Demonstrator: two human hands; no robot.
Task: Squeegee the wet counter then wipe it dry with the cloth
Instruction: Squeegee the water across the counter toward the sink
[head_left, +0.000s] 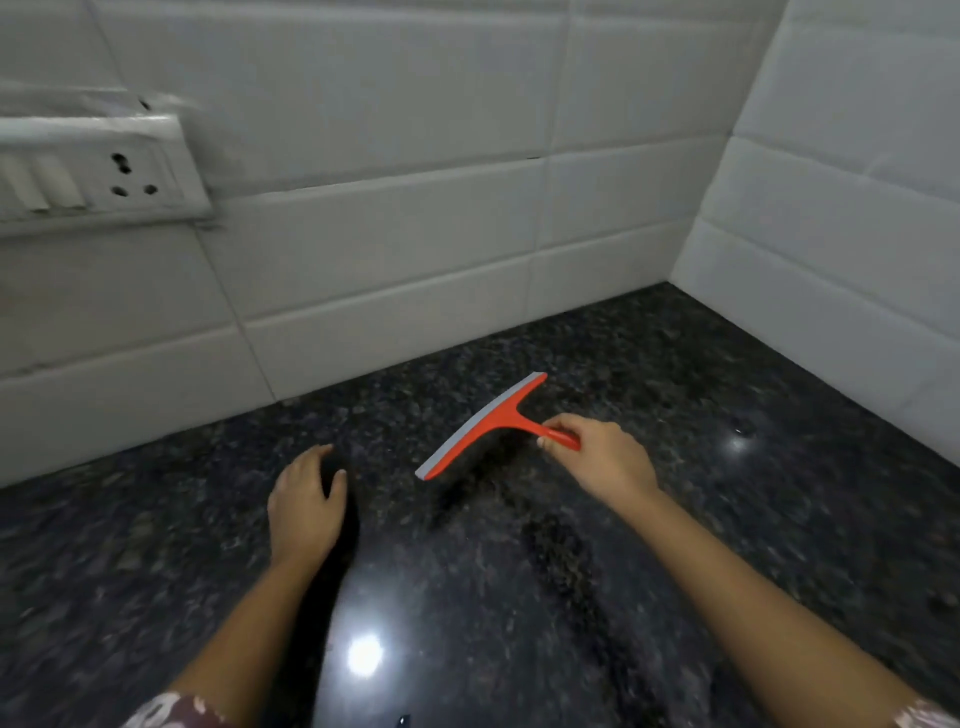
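A red squeegee (488, 423) with a grey rubber blade lies over the dark speckled granite counter (727, 519), blade running diagonally from lower left to upper right. My right hand (597, 457) grips its red handle from the right, fingers curled round it. My left hand (306, 499) rests flat on the counter to the left of the squeegee, fingers relaxed and holding nothing. No cloth is in view.
White tiled walls (415, 234) meet in a corner at the back right. A white switch and socket plate (93, 171) juts from the wall at the upper left. Light glares off the glossy counter near the front.
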